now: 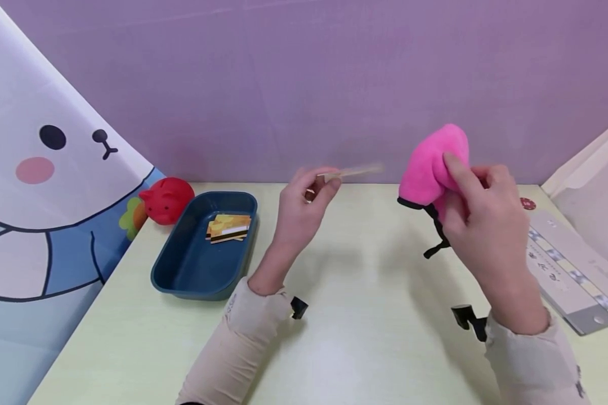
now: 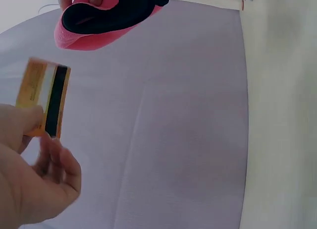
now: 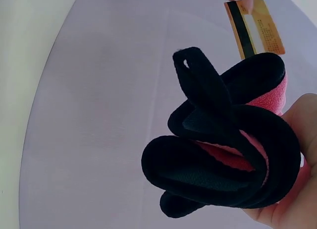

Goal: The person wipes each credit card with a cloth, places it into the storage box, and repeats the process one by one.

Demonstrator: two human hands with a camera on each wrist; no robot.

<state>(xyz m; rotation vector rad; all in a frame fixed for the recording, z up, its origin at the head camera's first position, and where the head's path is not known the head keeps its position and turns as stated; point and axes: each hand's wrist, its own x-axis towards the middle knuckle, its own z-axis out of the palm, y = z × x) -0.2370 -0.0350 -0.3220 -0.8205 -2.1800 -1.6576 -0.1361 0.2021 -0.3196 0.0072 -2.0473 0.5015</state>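
Note:
In the head view my left hand pinches a bank card between thumb and fingers, edge-on and slightly blurred. The left wrist view shows the card's gold back with a black stripe and a white strip. Raised above the table, my right hand grips a folded pink cloth with black trim. A black hanging loop sticks out of its folds in the right wrist view. Card and cloth are apart. Several similar gold cards lie stacked in a blue tray left of my left hand.
A red piggy bank stands behind the tray's left side. At the right edge lies a grey and white flat box or folder with a round red piece behind it. A purple backdrop hangs along the table's far edge.

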